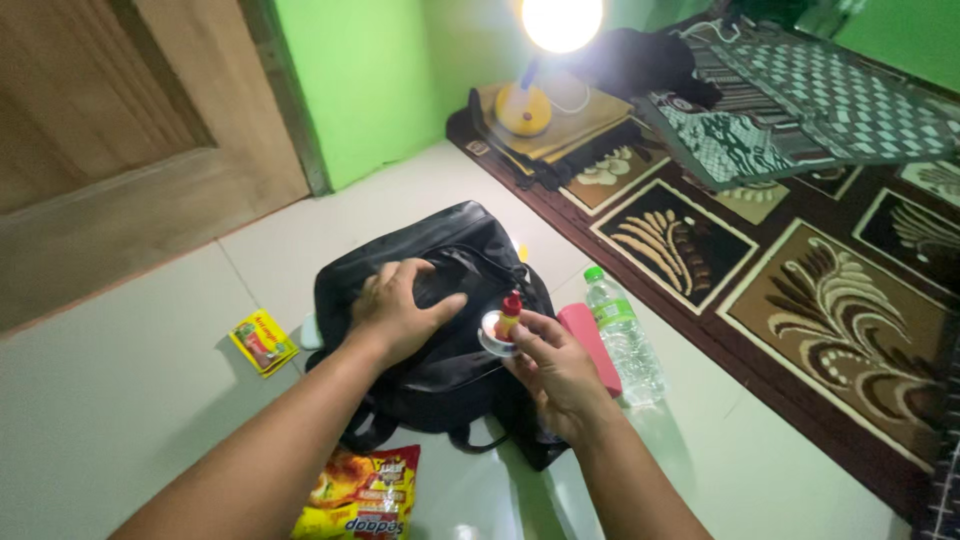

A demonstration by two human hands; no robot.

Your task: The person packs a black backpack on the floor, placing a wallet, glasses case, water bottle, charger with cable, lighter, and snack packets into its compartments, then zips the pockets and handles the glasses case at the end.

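Note:
A black backpack (470,355) lies flat on the pale tiled floor. My left hand (400,305) rests palm down on its upper part, fingers spread over the fabric. My right hand (555,370) hovers over the backpack's right side and holds a small bottle with a red cap (509,318) together with a small round white piece (493,335) between thumb and fingers. A pink flat object (590,340) lies just right of the backpack, partly behind my right hand.
A clear plastic water bottle with a green cap (625,335) lies beside the pink object. A yellow snack packet (363,495) sits near me, a small yellow packet (263,342) at left. A patterned carpet (830,310), a lit lamp (545,60) and a wooden door (120,130) surround the floor.

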